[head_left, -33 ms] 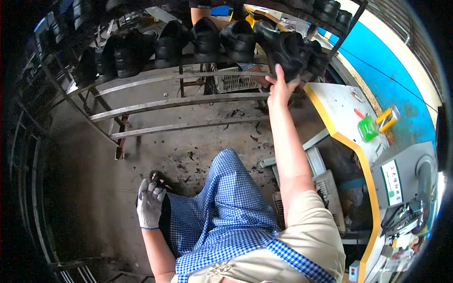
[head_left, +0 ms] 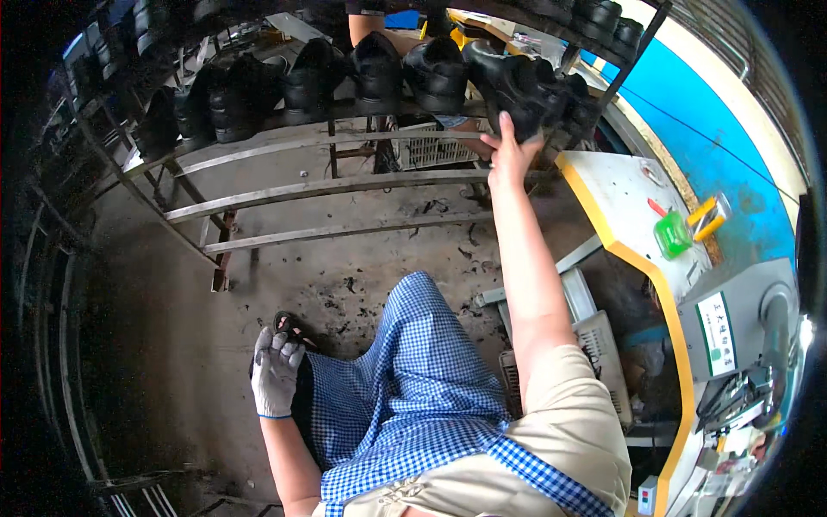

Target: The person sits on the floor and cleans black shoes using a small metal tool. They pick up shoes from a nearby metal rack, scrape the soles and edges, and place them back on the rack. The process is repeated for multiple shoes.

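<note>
My bare right hand reaches forward to the right end of a metal shoe rack. It grips the lower end of a black shoe, with the thumb and one finger showing; the shoe hides part of the grip. More black shoes stand side by side along the same shelf. My left hand, in a white glove with grey fingertips, rests at my left knee. Its fingers are loosely bent, somewhat apart, and nothing shows in them.
To my right stands a white worktable with a yellow edge, carrying a green bottle and a grey machine. Pale crates sit below it. Dark scraps litter the floor. Beyond the rack, another person's arm shows.
My right hand has moved very slightly forward at the shoe. My left hand stays at my knee.
</note>
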Available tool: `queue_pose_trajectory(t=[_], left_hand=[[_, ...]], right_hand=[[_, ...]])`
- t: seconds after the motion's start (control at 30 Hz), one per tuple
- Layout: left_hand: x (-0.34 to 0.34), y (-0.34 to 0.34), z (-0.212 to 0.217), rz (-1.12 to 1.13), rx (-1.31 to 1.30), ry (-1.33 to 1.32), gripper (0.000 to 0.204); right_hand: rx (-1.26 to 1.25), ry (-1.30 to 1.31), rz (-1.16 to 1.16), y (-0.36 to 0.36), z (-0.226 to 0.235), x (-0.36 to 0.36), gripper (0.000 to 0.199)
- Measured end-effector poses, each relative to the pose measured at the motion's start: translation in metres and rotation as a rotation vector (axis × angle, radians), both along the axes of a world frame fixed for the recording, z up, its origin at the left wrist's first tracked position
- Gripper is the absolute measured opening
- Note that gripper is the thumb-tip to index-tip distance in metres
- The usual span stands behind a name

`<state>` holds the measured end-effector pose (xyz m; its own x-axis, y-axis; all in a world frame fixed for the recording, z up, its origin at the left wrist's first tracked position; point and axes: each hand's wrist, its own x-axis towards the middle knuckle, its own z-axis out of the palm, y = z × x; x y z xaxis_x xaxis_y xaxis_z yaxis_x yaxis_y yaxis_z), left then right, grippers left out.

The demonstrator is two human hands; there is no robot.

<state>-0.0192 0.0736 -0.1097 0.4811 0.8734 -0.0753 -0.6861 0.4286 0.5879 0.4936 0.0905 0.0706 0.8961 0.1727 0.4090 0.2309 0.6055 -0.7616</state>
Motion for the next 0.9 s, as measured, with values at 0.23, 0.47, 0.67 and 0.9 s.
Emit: queue_pose_trajectory(t=[0.23, 0.47, 0.67, 0.9], left_hand=[[-0.01, -0.004, -0.003, 0.023, 0.007, 0.001, 0.049], [-0.01, -0.007, 0.006, 0.063, -0.037, 0.05, 0.054], [-0.004, -0.004, 0.0, 0.04, -0.001, -0.007, 0.056], [-0.008, -0.004, 0.002, 0.004, -0.025, -0.028, 0.057]], right_hand=[[-0.213, -0.046, -0.026, 0.014, 0.002, -0.023, 0.059], [-0.706, -0.587, -0.341, 0.062, 0.016, -0.073, 0.104], [-0.709, -0.386, -0.313, 0.074, 0.017, -0.04, 0.098], [-0.049, -0.125, 0.001, -0.038, -0.016, -0.07, 0.064]])
